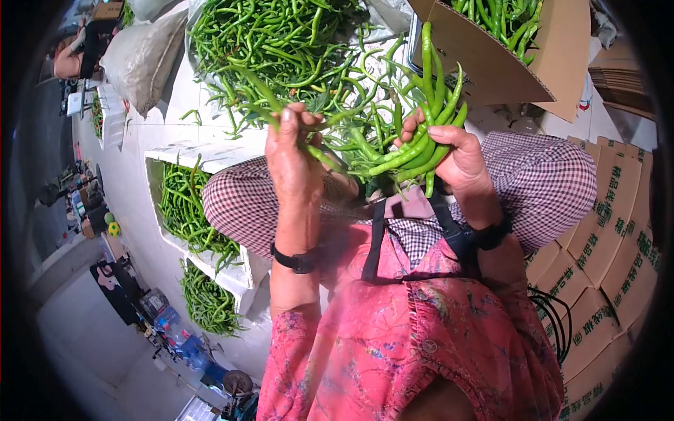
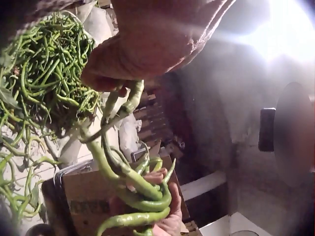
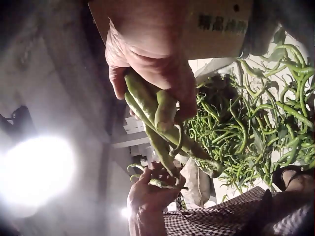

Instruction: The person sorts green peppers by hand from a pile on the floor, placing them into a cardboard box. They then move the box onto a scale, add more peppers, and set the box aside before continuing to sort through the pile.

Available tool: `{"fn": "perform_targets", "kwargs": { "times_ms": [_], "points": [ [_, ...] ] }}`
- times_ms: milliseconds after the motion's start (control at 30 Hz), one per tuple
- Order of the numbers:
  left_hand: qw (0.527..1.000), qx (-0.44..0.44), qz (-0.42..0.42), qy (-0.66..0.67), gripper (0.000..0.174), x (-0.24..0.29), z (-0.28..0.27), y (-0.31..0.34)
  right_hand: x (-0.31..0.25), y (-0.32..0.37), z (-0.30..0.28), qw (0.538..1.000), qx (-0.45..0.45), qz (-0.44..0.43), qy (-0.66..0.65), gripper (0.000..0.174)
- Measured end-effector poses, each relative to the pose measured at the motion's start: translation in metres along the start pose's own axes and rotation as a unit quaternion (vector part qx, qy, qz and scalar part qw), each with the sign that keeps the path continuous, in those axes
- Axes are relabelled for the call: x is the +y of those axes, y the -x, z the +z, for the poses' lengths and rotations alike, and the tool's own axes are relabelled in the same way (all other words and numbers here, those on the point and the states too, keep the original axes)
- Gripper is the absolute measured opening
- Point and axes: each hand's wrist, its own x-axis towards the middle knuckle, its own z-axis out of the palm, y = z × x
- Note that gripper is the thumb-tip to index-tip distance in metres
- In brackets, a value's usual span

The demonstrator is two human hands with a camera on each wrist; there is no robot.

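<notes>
In the head view my right hand (image 1: 463, 154) grips a fanned bunch of long green chili peppers (image 1: 414, 156), thumb across them. The same bunch (image 3: 147, 108) shows in the right wrist view, stems pointing toward my other hand. My left hand (image 1: 286, 147), raised on the left, pinches a few green chili peppers (image 1: 261, 91) between thumb and curled fingers. From the left wrist, their stem ends (image 2: 132, 98) poke out below the fingers. Beyond both hands lies a large heap of green chilies (image 1: 274, 42), with loose ones spread on the floor.
An open cardboard box (image 1: 484, 59) holding chilies stands at the upper right. On the left are white foam boxes (image 1: 246, 270) of chilies and a stuffed sack (image 1: 144, 63). Flattened printed cartons (image 1: 604, 238) lie at the right. Checked trouser knees (image 1: 540, 186) flank the hands.
</notes>
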Motion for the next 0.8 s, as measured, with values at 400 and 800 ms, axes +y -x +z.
{"fn": "perform_targets", "kwargs": {
  "times_ms": [400,800],
  "points": [
    [0.916,-0.149,0.118,-0.353,0.029,0.003,0.020,0.027,0.012,-0.010,-0.008,0.998,0.059,0.028,-0.022,0.033],
    [0.941,-0.225,-0.062,-0.245,0.045,-0.059,0.033,0.023,0.026,-0.011,-0.010,0.998,0.048,-0.009,0.032,0.037]
  ]
}}
